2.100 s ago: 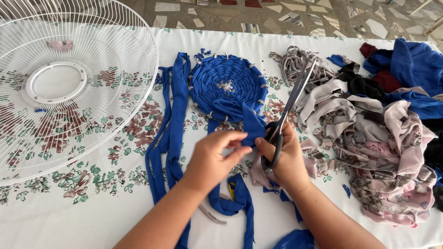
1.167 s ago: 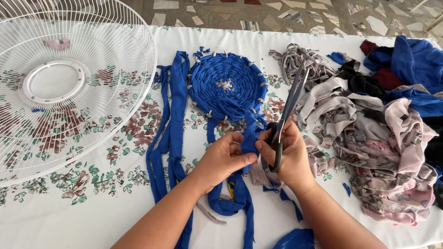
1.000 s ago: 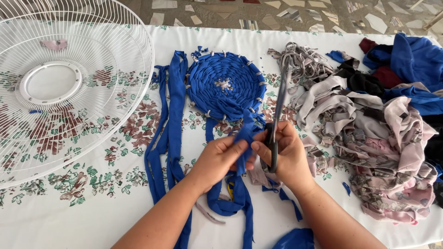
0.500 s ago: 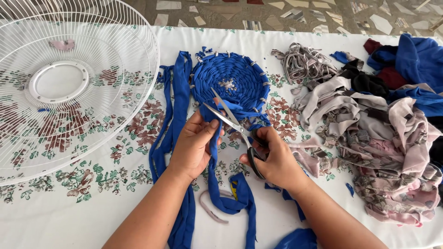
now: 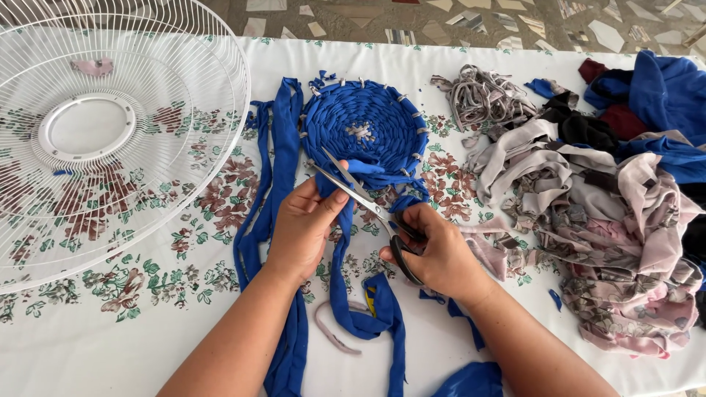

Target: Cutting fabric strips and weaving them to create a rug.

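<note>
the right hand [image 5: 434, 254] grips open scissors [image 5: 360, 202], blades pointing at a blue fabric strip [image 5: 340, 242] pinched in the closed left hand [image 5: 305, 224], just below a round blue woven mat [image 5: 364, 132]. a white fan grille [image 5: 110, 132] sits left on the floral tablecloth [image 5: 147, 294]; a heap of fabric scraps [image 5: 588, 198] lies right.

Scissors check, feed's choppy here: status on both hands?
Left hand pinching blue strip. Right hand on scissors, blades open at strip. Nothing blocking.
</note>
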